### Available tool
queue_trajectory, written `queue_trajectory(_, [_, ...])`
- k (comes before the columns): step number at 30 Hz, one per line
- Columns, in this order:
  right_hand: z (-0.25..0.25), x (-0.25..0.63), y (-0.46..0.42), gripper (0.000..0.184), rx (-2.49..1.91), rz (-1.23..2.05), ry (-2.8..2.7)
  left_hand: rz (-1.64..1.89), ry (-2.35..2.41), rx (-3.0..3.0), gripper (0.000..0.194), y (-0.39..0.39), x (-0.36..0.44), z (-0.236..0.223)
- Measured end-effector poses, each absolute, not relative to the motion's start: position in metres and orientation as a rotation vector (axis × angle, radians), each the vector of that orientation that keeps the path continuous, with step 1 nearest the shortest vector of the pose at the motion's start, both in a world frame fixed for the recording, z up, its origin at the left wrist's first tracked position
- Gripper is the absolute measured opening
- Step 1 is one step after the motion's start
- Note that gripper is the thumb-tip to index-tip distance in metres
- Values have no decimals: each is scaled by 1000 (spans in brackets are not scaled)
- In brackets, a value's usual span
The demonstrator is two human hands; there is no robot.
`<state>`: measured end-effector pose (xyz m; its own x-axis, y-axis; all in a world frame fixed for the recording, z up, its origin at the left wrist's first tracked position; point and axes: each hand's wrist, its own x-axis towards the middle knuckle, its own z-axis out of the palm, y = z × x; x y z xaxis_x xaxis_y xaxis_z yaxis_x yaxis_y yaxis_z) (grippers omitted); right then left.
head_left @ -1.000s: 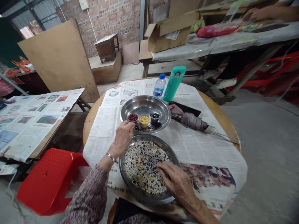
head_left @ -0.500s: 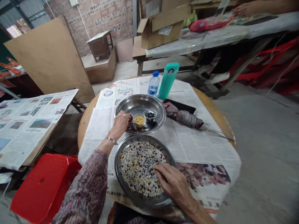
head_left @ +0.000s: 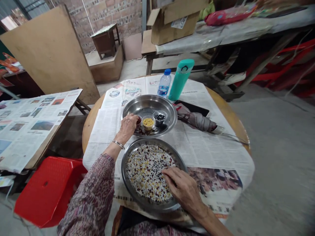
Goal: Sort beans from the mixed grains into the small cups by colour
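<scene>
At the left side of the far metal basin (head_left: 125, 110), my left hand (head_left: 129, 125) has its bent fingers at a small clear cup of dark red beans (head_left: 139, 121), partly covering it. What those fingers hold is hidden. Beside it stand a cup of yellow beans (head_left: 148, 123) and a cup of black beans (head_left: 159, 118); loose red beans lie around them. My right hand (head_left: 183, 185) hangs over the right part of the near metal basin (head_left: 124, 168), thumb and finger pinched together. Under it spreads a mix of white grains with red, yellow and black beans (head_left: 150, 172).
Behind the far basin stand a water bottle (head_left: 164, 83) and a teal flask (head_left: 181, 79). A folded umbrella (head_left: 197, 119) and a dark flat device (head_left: 193, 108) lie to the right. Newspaper (head_left: 209, 147) covers the round table. A red stool (head_left: 46, 193) stands at left.
The view has tilted slightly, so the table sits a little higher and further right. My left hand stays by the red bean cup, and my right hand stays over the near basin.
</scene>
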<state>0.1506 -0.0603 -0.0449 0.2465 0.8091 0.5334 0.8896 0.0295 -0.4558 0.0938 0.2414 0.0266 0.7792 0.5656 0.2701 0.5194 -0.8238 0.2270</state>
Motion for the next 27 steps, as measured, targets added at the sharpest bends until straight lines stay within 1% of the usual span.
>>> queue_trajectory(3, [-44,151,-60,17,-1781,-120,-1555,623,844,2819,22,231,90,36])
queue_trajectory(6, [-45,150,-60,17,-1787,-102,-1540,706,725,2784,18,202,74,45])
queue_trajectory(7, [-45,150,-60,17,-1788,-98,-1538,666,679,2782,17,188,65,46])
queue_trajectory(9, [-46,150,-60,17,-1791,-87,-1541,436,619,2813,17,159,43,43])
queue_trajectory(12, [-48,150,-60,17,-1798,-82,-1540,68,692,2883,21,122,10,30])
queue_trajectory(14, [-49,150,-60,16,-1799,-89,-1541,-61,821,2883,26,106,-5,20])
queue_trajectory(16, [-50,150,-60,16,-1804,-90,-1551,-100,960,2847,30,95,-11,12])
queue_trajectory(18, [-52,150,-60,16,-1815,-81,-1553,-86,1025,2788,26,84,-11,6])
queue_trajectory(21, [-53,149,-60,17,-1836,-81,-1547,-22,931,2702,18,62,-8,4])
queue_trajectory(27, [-54,150,-59,18,-1839,-115,-1561,-37,690,2656,20,21,-15,15])
